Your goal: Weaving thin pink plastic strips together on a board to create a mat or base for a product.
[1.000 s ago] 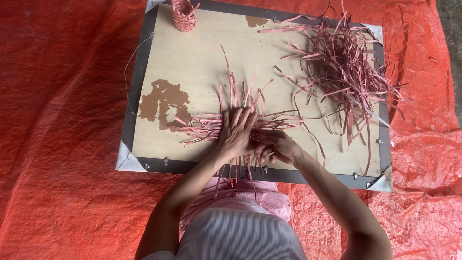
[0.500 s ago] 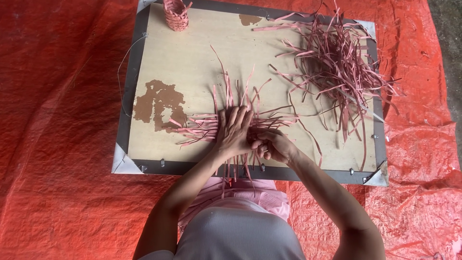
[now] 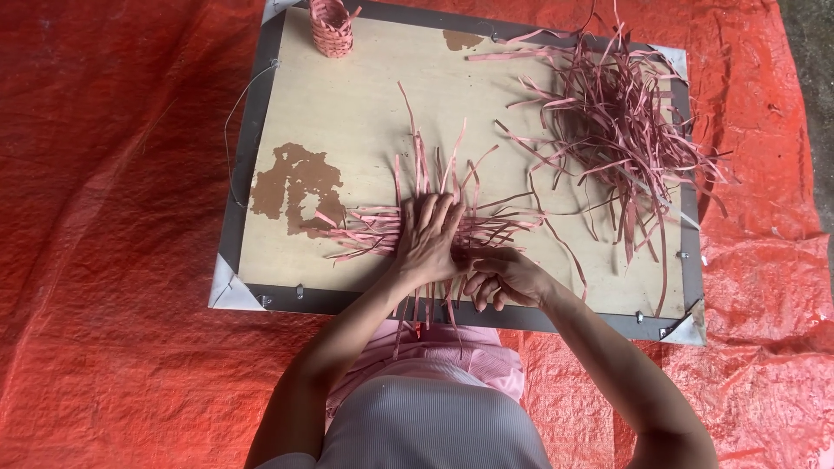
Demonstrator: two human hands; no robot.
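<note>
While the left hand (image 3: 427, 239) lies flat with its fingers spread and pressed down on the crossing of thin pink flat strips (image 3: 373, 233), the right hand (image 3: 504, 278) sits just beside it on the near side, its fingers curled inward. It seems to nip one strip end between thumb and fingertips, though the curl of the hand hides the contact and I cannot tell for certain. The crossed pink strips fan out from under the left palm in every direction, some running toward the person over the near edge of the board, others pointing away across it, so the bundle lies at the near middle of the pale wooden rectangular board (image 3: 347, 113). By the look of it, the work in hand is the laying and interlacing of a flat woven base, with one hand as a weight and the other working a single strip. Any further handling calls for steady pressure on the crossing so the laid strips do not spring apart, and a careful feed of one strip at a time. A brown patch of worn surface (image 3: 295, 178) marks the board to the left of the hands. Farther off, at the right, lies a loose tangled heap of the same pink strips (image 3: 625, 139), well apart from the hands. A small pink woven basket (image 3: 331, 26) stands at the far edge. The board rests on a crinkled orange tarpaulin (image 3: 113, 217).
</note>
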